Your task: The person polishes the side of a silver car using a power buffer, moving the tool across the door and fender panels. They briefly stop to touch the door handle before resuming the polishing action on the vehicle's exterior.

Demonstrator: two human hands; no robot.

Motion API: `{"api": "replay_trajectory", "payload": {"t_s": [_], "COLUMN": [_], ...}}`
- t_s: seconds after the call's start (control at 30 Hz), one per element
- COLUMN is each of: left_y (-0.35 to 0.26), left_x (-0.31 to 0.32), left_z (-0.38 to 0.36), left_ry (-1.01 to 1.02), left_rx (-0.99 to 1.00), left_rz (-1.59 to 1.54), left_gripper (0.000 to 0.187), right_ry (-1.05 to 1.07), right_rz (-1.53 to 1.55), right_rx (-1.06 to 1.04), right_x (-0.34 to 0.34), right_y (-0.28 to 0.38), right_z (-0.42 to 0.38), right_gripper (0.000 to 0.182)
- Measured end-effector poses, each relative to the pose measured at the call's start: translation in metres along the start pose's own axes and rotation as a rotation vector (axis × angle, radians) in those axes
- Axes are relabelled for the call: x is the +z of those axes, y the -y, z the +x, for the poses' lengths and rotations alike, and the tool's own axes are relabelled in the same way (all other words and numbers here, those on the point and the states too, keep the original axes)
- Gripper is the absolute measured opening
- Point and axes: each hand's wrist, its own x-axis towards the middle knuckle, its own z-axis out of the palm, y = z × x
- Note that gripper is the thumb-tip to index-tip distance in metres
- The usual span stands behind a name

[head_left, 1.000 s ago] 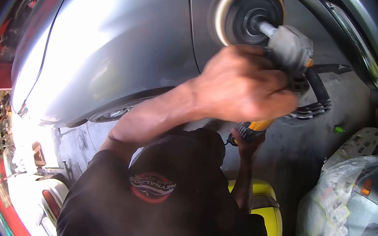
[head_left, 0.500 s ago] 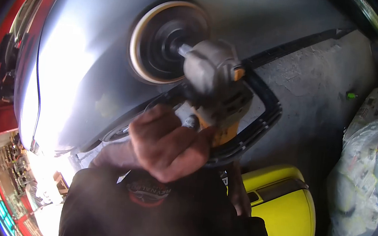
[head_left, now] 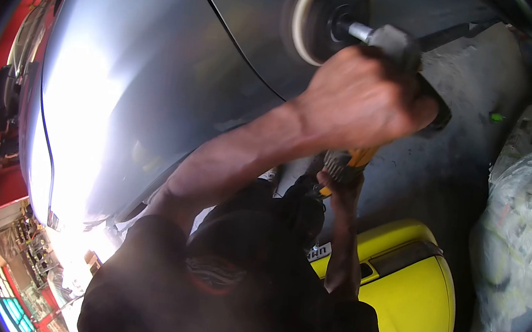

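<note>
A polisher with a round, pale-edged pad is against the upper part of a glossy dark grey car panel; the pad is blurred. My left hand is closed around the black front handle near the metal head, hiding part of the tool. Lower down, my right hand is wrapped round the rear grip of the yellow and black body. My left forearm crosses in front of the panel.
A yellow panel-like object stands at lower right. Beyond it is plastic sheeting at the right edge. The grey floor has dusty patches. Red structures and cluttered shelving are at the left.
The polisher and my left hand have moved up and to the right over the panel. My right hand, hidden before behind the left, now shows on the rear grip.
</note>
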Motion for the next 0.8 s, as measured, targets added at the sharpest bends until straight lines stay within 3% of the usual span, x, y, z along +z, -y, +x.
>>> {"api": "replay_trajectory", "payload": {"t_s": [0.13,0.3,0.33,0.43,0.57,0.8], "left_y": [0.006,-0.017,-0.022,-0.043,-0.076,-0.078], "left_x": [0.028,-0.006,-0.015,-0.054,-0.106,-0.093], "left_z": [0.024,-0.012,-0.025,-0.064,-0.108,-0.092], "left_ry": [0.038,0.077,0.019,-0.017,0.156,0.218], "left_rx": [-0.001,-0.024,-0.011,-0.015,-0.122,-0.169], "left_rz": [-0.033,0.033,0.038,0.014,0.086,0.023], "left_gripper": [0.013,0.016,0.018,0.021,0.022,0.020], "right_ry": [0.008,0.091,0.140,0.119,0.185,0.278], "right_rz": [0.080,0.010,-0.014,-0.187,-0.228,-0.178], "right_rx": [0.033,0.050,0.165,0.011,0.069,0.208], "right_x": [-0.011,-0.002,-0.002,0.023,0.036,0.031], "right_y": [0.014,-0.007,-0.014,-0.028,-0.027,-0.011], "right_z": [0.018,-0.017,-0.030,-0.063,-0.098,-0.098], "right_gripper": [0.045,0.041,0.060,0.070,0.071,0.073]}}
